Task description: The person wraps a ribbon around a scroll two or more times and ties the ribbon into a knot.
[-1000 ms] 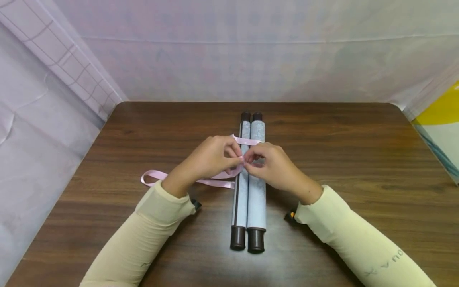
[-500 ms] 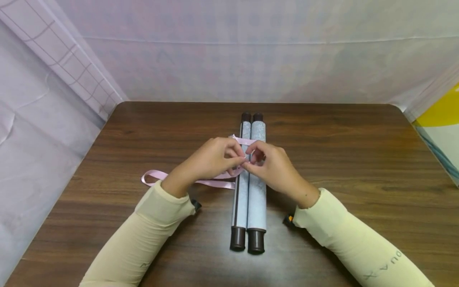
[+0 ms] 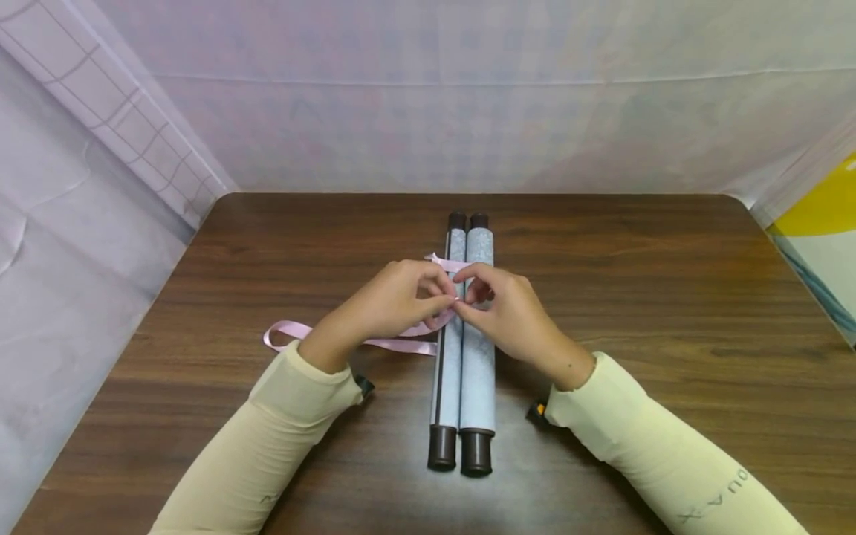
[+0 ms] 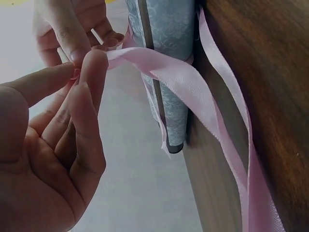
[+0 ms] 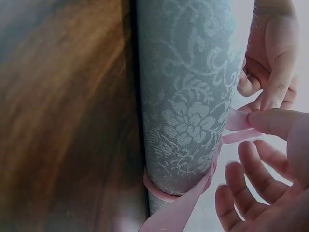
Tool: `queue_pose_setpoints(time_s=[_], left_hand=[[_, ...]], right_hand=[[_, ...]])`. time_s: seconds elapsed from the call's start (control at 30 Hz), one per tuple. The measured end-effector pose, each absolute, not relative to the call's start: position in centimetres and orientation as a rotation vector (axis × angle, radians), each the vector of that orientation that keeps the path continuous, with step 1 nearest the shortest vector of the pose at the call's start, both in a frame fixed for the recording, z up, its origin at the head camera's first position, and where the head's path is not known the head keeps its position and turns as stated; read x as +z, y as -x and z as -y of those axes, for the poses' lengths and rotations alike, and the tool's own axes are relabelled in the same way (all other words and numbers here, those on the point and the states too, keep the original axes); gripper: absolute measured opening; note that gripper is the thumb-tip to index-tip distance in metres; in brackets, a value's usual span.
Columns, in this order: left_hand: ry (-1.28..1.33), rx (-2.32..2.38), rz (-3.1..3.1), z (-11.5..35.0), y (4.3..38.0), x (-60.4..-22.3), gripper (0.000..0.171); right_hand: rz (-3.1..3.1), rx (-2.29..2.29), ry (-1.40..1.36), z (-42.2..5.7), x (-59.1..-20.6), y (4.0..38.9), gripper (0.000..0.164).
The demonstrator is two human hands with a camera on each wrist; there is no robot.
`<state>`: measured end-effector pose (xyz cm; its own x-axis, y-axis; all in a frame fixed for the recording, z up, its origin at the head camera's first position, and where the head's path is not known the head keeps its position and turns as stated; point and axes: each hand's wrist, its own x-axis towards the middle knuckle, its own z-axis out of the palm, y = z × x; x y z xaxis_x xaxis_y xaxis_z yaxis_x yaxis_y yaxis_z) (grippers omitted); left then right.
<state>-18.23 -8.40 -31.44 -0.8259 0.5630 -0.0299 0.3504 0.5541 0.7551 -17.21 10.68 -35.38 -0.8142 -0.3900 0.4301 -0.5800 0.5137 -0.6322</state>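
Note:
A pale blue-grey, flower-patterned scroll (image 3: pixel 477 379) lies rolled as two side-by-side rolls with dark brown end knobs. Pink ribbon (image 4: pixel 181 79) passes over its upper part and trails left into a loop on the table. My left hand (image 3: pixel 394 297) pinches a bit of this ribbon between thumb and index finger, above the rolls. The thumb of my right hand (image 3: pixel 511 308) presses at the ribbon by the left fingertips. Its index tip stands apart from that thumb, and the other right fingers are loosely bent in the right wrist view.
The scroll rests on a brown wood-grain table (image 3: pixel 635 297). Pale cloth (image 3: pixel 428 134) hangs behind the table's back edge, and more covers the left side. A yellow patch (image 3: pixel 819 200) shows at the far right. Both forearms wear cream sleeves.
The right index finger has lifted away from its thumb, where earlier both met at the ribbon. The left hand keeps its pinch, shifting slightly right. The scroll stays in place.

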Motion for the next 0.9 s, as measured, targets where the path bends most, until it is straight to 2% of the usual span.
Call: queue_pose_setpoints(time_s=[0.07,0.23,0.53,0.9], left_hand=[[-0.798,1.133,-2.548,8.4,18.3,-31.5,0.004],[-0.847,1.142,-2.590,8.3,18.4,-31.6,0.004],[-0.689,1.145,-2.629,8.9,19.1,-31.7,0.005],[-0.608,0.931,-2.771,9.6,20.6,-32.1,0.012]], right_hand=[[2.521,1.181,-0.838,-10.7,-35.4,17.2,0.019],[2.504,1.167,-0.859,-10.8,-35.5,17.1,0.005],[2.503,1.122,-0.833,-11.0,-35.2,17.1,0.005],[2.517,1.109,-0.840,-11.2,-35.1,17.2,0.004]])
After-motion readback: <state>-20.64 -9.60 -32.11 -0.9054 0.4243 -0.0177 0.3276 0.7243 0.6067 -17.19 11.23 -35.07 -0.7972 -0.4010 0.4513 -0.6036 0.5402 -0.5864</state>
